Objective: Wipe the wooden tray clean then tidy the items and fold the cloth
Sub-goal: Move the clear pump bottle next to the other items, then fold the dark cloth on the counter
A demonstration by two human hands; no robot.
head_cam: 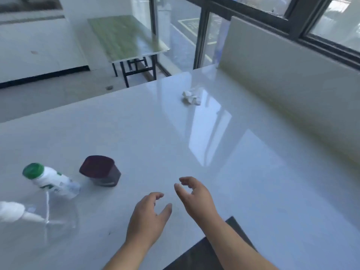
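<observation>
My left hand point(148, 217) and my right hand point(194, 195) hover side by side over the white glossy table point(243, 172), both empty with fingers apart and slightly curled. A dark flat object point(196, 256), possibly the tray, shows only as a corner at the bottom edge under my right forearm. A crumpled white cloth or tissue point(191, 96) lies far ahead on the table. To the left stand a dark maroon lidded container point(100, 170) and a white bottle with a green cap point(48, 180).
A white object point(15, 212) pokes in at the left edge, with a faint transparent item beside it. A low white wall point(292, 75) borders the table on the right, under windows. Another table point(126, 38) stands beyond on the floor.
</observation>
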